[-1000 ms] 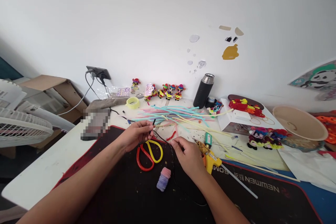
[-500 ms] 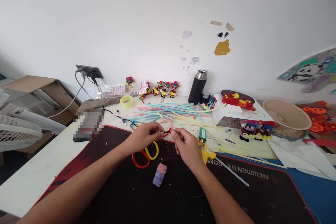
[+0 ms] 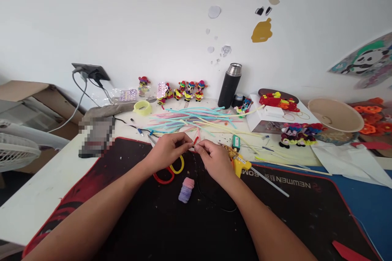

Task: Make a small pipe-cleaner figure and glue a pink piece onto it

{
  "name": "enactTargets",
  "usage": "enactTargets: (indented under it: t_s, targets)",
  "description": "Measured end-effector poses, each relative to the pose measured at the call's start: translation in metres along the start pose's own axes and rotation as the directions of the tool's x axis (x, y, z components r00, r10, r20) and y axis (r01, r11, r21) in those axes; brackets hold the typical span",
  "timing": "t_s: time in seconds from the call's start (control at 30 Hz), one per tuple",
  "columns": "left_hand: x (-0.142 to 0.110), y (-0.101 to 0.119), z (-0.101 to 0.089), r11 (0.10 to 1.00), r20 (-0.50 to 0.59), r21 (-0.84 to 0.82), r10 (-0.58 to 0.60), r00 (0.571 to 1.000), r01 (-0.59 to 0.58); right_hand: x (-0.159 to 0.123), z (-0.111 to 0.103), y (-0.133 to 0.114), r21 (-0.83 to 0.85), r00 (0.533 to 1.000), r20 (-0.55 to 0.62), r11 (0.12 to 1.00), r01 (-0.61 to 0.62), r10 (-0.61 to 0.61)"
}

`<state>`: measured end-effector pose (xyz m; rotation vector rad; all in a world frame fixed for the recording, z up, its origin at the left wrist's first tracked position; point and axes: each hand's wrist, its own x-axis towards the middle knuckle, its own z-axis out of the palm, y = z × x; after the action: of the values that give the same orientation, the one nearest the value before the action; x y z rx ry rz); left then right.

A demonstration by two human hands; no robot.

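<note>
My left hand [image 3: 171, 149] and my right hand [image 3: 214, 158] meet fingertip to fingertip above the mat's back edge. Both are pinched on a thin black piece, mostly hidden by the fingers. A short red pipe cleaner [image 3: 195, 141] shows just behind the fingertips. Beneath my left hand lie scissors [image 3: 164, 176] with red and yellow handles. A fuzzy pink and purple roll [image 3: 186, 190] rests on the black mat [image 3: 147, 220] below the hands. A thin black cord [image 3: 200, 189] curves over the mat. Near my right hand is a yellow glue gun [image 3: 241, 166], partly hidden.
Pastel pipe cleaners [image 3: 190, 118] lie behind the hands. Small figures [image 3: 190, 91], a tape roll [image 3: 142, 108] and a black flask [image 3: 229, 85] stand by the wall. A white box [image 3: 260, 124] and a beige bowl [image 3: 333, 114] are right; a fan [image 3: 18, 153] is left.
My fingertips have closed together, so the black piece that showed between them is now nearly covered. The view has shifted slightly, with the table items sitting higher in the picture.
</note>
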<state>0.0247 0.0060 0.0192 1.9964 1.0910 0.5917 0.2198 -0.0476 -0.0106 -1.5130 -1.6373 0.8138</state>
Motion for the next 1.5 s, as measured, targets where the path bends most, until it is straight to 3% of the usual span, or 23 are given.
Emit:
enactTargets:
  t_s: [0.17,0.33,0.43,0.57,0.67,0.9,1.1,1.27,1.5]
  targets:
    - [0.002,-0.012,-0.004,0.997,-0.028,-0.074,-0.015,0.999,0.013,0.0,0.001,0.0,0.11,0.994,0.053,0.989,-0.097,0.092]
    - [0.003,-0.028,-0.018,0.984,-0.141,-0.153,-0.114,0.984,0.092,0.001,-0.003,-0.003,0.201,0.989,0.007,0.969,-0.143,0.145]
    - [0.004,-0.034,-0.026,0.984,-0.261,-0.085,-0.173,0.95,0.156,0.002,-0.004,-0.003,0.243,0.987,-0.016,0.958,-0.152,0.161]
    - [0.003,-0.038,-0.027,0.987,-0.333,0.051,-0.129,0.934,0.155,0.002,-0.003,-0.003,0.222,0.988,-0.015,0.964,-0.144,0.151]
    - [0.003,-0.041,-0.023,0.986,-0.326,0.096,-0.096,0.94,0.135,0.002,-0.002,-0.002,0.208,0.989,-0.02,0.968,-0.137,0.144]
    - [0.004,-0.044,-0.017,0.993,-0.301,0.109,0.083,0.95,-0.052,0.0,-0.002,-0.001,0.175,0.99,-0.007,0.975,-0.138,0.142]
    - [-0.003,-0.034,-0.011,0.983,-0.152,0.091,0.174,0.973,-0.162,0.0,-0.001,-0.002,0.184,0.991,0.002,0.974,-0.134,0.136]
    - [-0.006,-0.029,-0.007,0.948,-0.033,0.099,0.308,0.951,-0.303,0.001,0.0,-0.001,0.182,0.99,-0.002,0.973,-0.14,0.143]
    - [-0.006,-0.03,-0.005,0.925,-0.09,0.176,0.354,0.931,-0.335,0.001,0.002,0.001,0.195,0.992,-0.006,0.973,-0.125,0.129]
